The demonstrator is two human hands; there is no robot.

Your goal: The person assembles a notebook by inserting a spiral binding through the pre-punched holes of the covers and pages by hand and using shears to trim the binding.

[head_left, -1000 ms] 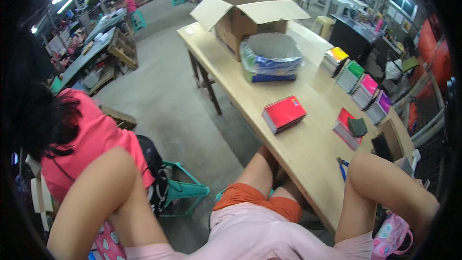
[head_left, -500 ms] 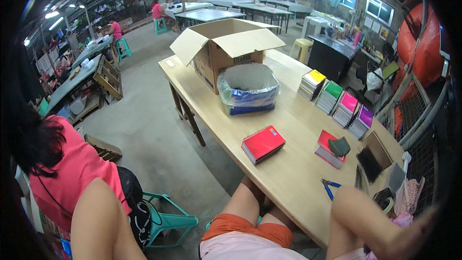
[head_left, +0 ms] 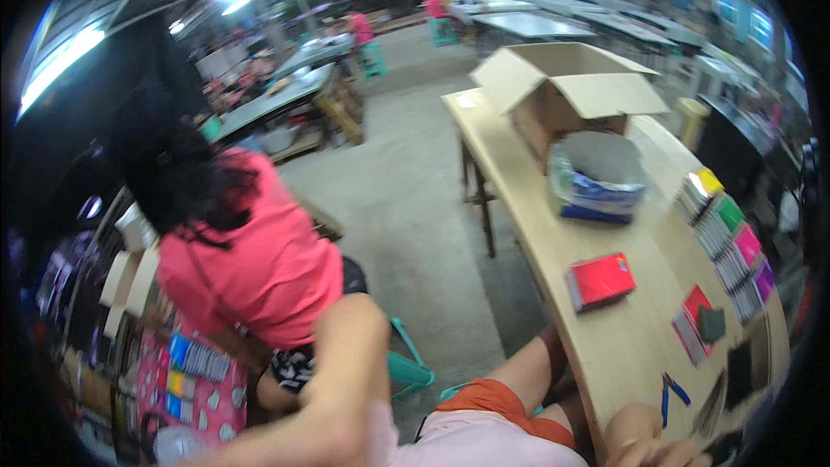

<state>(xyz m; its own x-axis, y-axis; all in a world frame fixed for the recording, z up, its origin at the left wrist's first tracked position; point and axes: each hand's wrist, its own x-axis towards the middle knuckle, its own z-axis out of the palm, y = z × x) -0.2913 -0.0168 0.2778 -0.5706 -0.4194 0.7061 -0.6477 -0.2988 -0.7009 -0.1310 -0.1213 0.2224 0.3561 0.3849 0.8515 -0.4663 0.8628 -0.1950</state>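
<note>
My right hand [head_left: 653, 448] is at the lower edge, over the near end of the wooden table [head_left: 540, 225]. Its fingers are blurred and partly cut off, so what they hold, if anything, does not show. Close to it lie blue-handled pliers [head_left: 672, 398]. My left arm [head_left: 346, 372] is bent with the elbow raised, and its hand is out of view. A stack of red spiral notebooks [head_left: 603, 281] lies on the table. Another red stack [head_left: 689, 329] carries a dark green pad [head_left: 711, 324]. Further right stand stacks with yellow, green, pink and purple covers [head_left: 731, 238].
A cardboard box [head_left: 562, 108] with raised flaps and a plastic-lined bin [head_left: 596, 182] stand at the table's far end. A co-worker in a pink shirt [head_left: 259, 251] sits close on my left, by a pink patterned surface [head_left: 229, 393] bearing notebooks. A green stool [head_left: 411, 372] is beneath them.
My view has swung left, so the table sits further right and the co-worker's work surface shows. My right hand has come to the lower edge near the pliers.
</note>
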